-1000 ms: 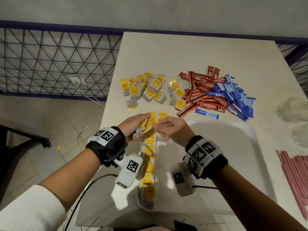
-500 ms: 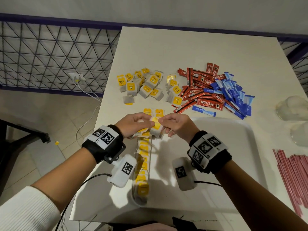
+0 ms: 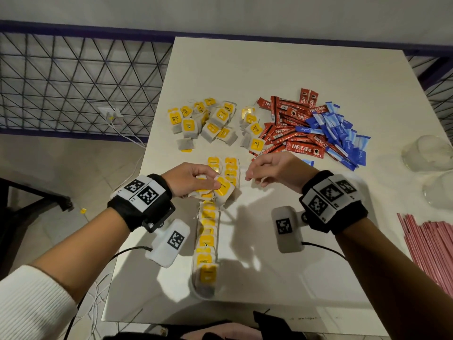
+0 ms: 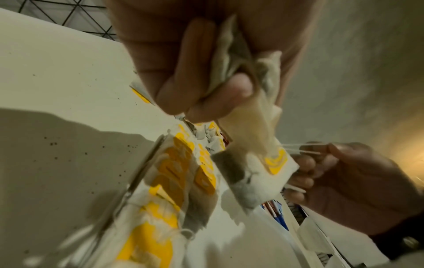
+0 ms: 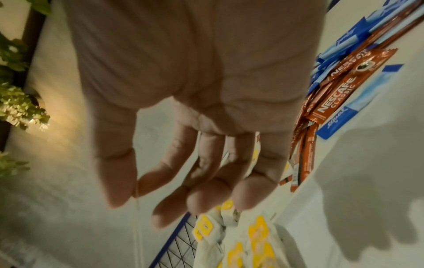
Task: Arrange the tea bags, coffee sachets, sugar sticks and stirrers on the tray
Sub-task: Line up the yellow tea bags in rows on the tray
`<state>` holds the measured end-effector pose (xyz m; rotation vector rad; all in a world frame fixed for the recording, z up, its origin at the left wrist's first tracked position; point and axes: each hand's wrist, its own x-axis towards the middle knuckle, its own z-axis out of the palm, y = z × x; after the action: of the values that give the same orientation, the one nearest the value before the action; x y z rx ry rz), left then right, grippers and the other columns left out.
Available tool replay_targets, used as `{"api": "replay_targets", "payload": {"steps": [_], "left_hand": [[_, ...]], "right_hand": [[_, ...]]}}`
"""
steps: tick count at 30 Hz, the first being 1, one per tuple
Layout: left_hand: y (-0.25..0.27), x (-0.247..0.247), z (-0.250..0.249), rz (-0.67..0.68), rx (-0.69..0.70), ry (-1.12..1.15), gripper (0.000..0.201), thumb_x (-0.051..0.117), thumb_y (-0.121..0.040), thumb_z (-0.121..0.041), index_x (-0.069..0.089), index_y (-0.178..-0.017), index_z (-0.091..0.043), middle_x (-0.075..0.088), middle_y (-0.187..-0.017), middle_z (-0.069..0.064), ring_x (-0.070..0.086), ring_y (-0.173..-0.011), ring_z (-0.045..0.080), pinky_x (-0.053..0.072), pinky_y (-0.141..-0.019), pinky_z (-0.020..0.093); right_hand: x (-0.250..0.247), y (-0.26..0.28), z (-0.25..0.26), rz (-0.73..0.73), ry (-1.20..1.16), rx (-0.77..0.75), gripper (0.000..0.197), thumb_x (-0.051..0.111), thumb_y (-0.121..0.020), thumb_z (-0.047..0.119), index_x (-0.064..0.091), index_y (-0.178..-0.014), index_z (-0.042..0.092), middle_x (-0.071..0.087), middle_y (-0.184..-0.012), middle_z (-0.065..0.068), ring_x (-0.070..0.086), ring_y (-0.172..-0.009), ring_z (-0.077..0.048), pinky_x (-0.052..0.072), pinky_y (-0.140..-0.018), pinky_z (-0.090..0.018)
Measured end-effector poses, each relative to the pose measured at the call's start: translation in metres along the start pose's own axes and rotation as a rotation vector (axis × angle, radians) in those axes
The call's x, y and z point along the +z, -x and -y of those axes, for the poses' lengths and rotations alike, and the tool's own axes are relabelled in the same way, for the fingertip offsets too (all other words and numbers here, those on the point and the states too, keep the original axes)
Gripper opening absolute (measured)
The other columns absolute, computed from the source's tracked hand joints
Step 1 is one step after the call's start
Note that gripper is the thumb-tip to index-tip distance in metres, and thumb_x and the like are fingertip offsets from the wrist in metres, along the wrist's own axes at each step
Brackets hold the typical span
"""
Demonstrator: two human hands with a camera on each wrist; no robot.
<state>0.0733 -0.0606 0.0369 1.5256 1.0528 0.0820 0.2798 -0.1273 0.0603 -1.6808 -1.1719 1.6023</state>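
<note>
My left hand [image 3: 208,184] grips a small bunch of yellow-tagged tea bags [image 3: 223,190] just above the far end of the white tray [image 3: 264,278]. In the left wrist view the left hand [image 4: 206,90] holds crumpled bags, and one tea bag [image 4: 257,163] dangles below it. My right hand [image 3: 255,175] hovers a little to the right, with thumb and forefinger pinching that bag's thin white string [image 4: 302,146]. The right hand [image 5: 146,195] has its other fingers loosely bent. A row of tea bags [image 3: 207,241] lies along the tray's left side.
Beyond the tray lie loose tea bags [image 3: 208,123], red coffee sachets [image 3: 291,126] and blue sugar sticks [image 3: 343,133]. Pink stirrers [image 3: 436,246] lie at the right edge, with two glass cups [image 3: 426,153] behind them. The table's left edge drops to the floor.
The hands, together over the tea bags before, have parted. The right hand has drawn off to the right with the string. The left hand still holds the bags.
</note>
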Motion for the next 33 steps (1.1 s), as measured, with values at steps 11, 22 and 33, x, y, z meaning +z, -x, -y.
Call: {"api": "replay_targets", "payload": {"steps": [11,22,33], "left_hand": [[-0.003,0.006,-0.003,0.039,0.122,0.163,0.023,0.066,-0.078,0.002,0.068,-0.067,-0.018,0.066,-0.088,-0.012,0.06,-0.081,-0.01,0.044,-0.084,0.009],[-0.007,0.021,0.005,-0.082,0.008,0.309,0.022,0.061,-0.084,-0.001,0.055,-0.068,-0.015,0.058,-0.048,-0.014,0.051,-0.041,-0.007,0.039,-0.045,0.004],[-0.005,0.028,0.02,-0.066,-0.071,0.23,0.016,0.063,-0.086,-0.011,0.058,-0.071,-0.014,0.056,-0.047,-0.016,0.05,-0.049,-0.003,0.039,-0.052,0.011]], "right_hand": [[0.029,-0.008,-0.017,-0.049,-0.126,0.052,0.013,0.054,-0.091,0.01,0.061,-0.081,0.015,0.056,-0.07,-0.004,0.049,-0.062,-0.012,0.041,-0.057,-0.018],[0.048,-0.002,-0.033,-0.145,-0.162,0.085,0.021,0.049,-0.084,-0.003,0.062,-0.078,0.013,0.058,-0.071,-0.004,0.053,-0.068,-0.014,0.044,-0.066,-0.023],[0.056,-0.006,-0.049,-0.239,-0.027,0.027,0.01,0.058,-0.089,0.014,0.055,-0.08,0.012,0.055,-0.064,0.0,0.053,-0.058,-0.007,0.044,-0.054,-0.012]]}}
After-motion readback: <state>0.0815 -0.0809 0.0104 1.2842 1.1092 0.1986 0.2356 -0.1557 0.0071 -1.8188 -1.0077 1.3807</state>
